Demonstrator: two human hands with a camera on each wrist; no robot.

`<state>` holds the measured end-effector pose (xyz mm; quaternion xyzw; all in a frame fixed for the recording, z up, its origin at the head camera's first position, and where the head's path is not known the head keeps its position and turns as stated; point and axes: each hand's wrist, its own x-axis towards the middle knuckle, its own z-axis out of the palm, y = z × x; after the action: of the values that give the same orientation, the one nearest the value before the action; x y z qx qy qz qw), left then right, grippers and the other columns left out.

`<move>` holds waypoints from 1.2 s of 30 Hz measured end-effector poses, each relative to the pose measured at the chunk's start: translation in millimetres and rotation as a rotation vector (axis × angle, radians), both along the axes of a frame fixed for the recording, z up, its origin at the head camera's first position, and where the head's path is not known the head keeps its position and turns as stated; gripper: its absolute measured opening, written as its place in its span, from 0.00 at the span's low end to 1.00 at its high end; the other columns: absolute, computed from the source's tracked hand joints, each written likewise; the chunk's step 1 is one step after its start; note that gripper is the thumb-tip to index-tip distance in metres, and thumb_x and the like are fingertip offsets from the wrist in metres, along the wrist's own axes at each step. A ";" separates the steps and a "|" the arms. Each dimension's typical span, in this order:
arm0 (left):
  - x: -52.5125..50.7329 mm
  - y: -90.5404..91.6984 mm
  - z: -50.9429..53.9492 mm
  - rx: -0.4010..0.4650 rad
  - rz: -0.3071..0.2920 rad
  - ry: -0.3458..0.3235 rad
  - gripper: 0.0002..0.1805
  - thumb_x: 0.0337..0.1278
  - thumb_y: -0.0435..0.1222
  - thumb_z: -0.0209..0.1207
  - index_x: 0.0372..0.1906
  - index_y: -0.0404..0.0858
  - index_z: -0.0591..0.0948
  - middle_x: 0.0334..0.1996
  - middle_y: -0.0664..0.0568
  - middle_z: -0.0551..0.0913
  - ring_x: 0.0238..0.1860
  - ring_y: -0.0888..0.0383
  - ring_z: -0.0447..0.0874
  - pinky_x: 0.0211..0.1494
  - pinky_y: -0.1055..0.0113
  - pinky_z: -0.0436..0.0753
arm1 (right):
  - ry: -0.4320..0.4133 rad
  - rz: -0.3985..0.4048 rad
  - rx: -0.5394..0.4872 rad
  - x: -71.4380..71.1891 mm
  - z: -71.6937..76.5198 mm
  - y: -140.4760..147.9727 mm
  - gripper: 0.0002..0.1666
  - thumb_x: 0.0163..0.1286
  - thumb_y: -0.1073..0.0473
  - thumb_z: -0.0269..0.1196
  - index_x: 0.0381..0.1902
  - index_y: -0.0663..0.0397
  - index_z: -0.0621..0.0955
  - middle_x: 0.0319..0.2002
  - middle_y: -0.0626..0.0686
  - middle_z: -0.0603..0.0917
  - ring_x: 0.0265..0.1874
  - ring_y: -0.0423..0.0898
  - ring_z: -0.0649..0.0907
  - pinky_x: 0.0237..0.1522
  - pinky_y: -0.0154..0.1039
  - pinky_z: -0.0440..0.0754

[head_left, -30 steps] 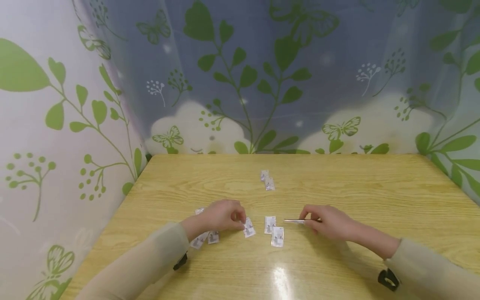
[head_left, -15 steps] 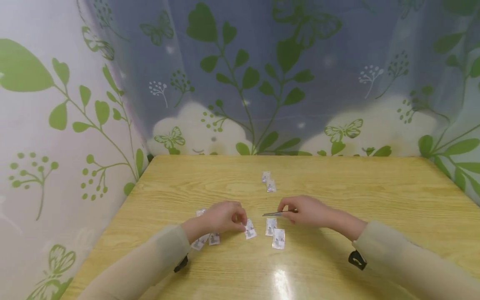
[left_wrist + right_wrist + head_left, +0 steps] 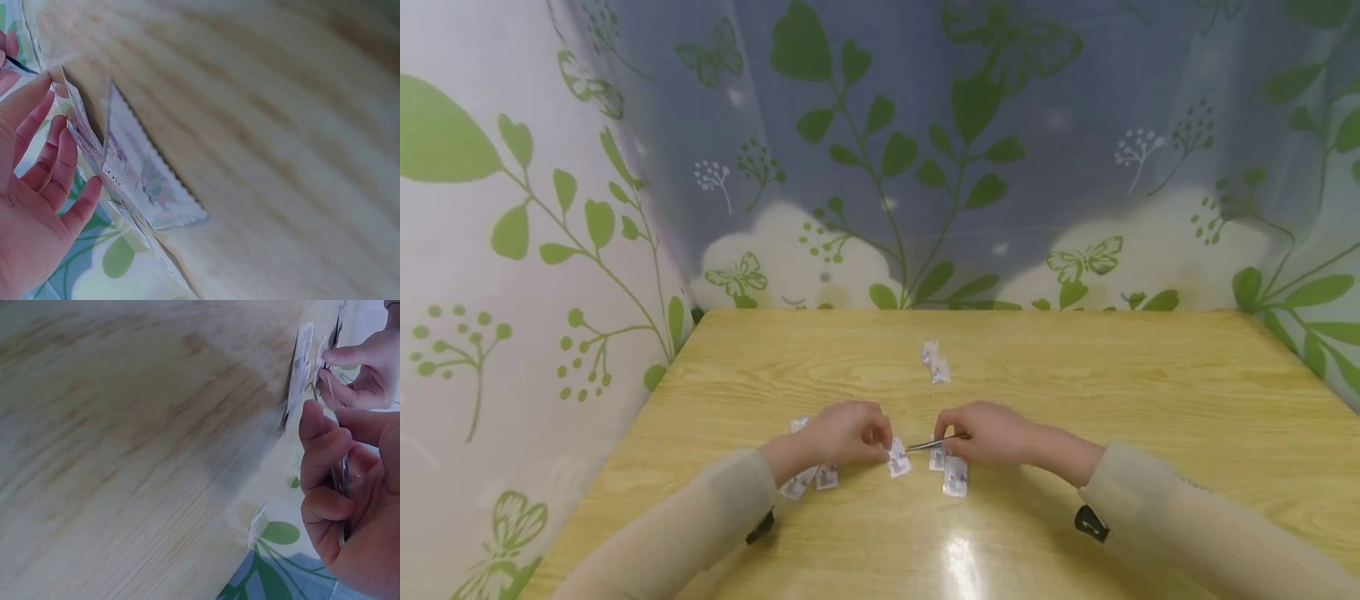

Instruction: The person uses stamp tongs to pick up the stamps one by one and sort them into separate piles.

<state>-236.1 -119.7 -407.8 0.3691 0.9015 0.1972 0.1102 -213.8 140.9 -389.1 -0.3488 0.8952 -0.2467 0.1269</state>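
Observation:
In the head view my left hand [image 3: 850, 432] pinches a small white printed packet [image 3: 899, 460] by its left side. From the right, my right hand [image 3: 988, 432] holds slim metal tweezers [image 3: 925, 444]. Their tips point left at the packet's right edge; whether they touch it I cannot tell. Two more packets [image 3: 955, 478] lie overlapping beneath and in front of the right hand, partly covered by it. The right wrist view shows the tweezers [image 3: 344, 481] running along the palm under curled fingers.
Several packets [image 3: 827, 477] lie around and under the left wrist, partly hidden. Two others [image 3: 939, 370] overlap farther back on the wooden table [image 3: 1112, 375]. Patterned curtains [image 3: 850, 167] stand behind the table and along its sides.
My right hand has come left with the tweezers, from right of the middle packets to above them, tips now by the pinched packet. The left hand has kept its place.

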 end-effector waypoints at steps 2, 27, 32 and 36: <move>-0.1 -0.1 -1.5 -0.003 -0.001 0.004 0.05 0.53 0.43 0.68 0.31 0.52 0.82 0.32 0.64 0.76 0.33 0.65 0.75 0.38 0.68 0.75 | -0.016 0.000 -0.001 0.6 -1.8 -2.0 0.03 0.71 0.60 0.59 0.39 0.49 0.81 0.17 0.42 0.76 0.15 0.35 0.70 0.19 0.32 0.66; -2.0 -2.8 -6.4 -0.001 -0.010 0.032 0.05 0.54 0.44 0.68 0.31 0.52 0.82 0.30 0.66 0.75 0.32 0.66 0.74 0.37 0.69 0.75 | 0.070 -0.031 0.054 -3.7 -10.7 -13.7 0.03 0.70 0.60 0.61 0.40 0.47 0.81 0.20 0.39 0.75 0.17 0.36 0.71 0.19 0.33 0.67; -2.3 -1.4 -3.5 0.005 -0.019 0.041 0.05 0.54 0.43 0.68 0.31 0.50 0.82 0.30 0.64 0.76 0.32 0.65 0.75 0.37 0.68 0.75 | -0.012 -0.012 -0.002 -2.2 -10.2 -13.1 0.03 0.71 0.60 0.60 0.38 0.48 0.81 0.18 0.42 0.77 0.17 0.35 0.72 0.20 0.32 0.67; -1.5 0.2 -0.6 0.000 -0.022 0.050 0.05 0.54 0.43 0.68 0.31 0.50 0.83 0.30 0.62 0.76 0.32 0.64 0.76 0.36 0.68 0.75 | -0.034 0.005 -0.009 0.8 -7.9 -12.6 0.03 0.71 0.60 0.60 0.38 0.48 0.81 0.18 0.42 0.77 0.17 0.35 0.72 0.21 0.33 0.68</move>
<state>-237.6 -119.5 -408.5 0.3840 0.8998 0.1866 0.0901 -213.0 128.3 -397.0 -0.3471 0.8910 -0.2562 0.1412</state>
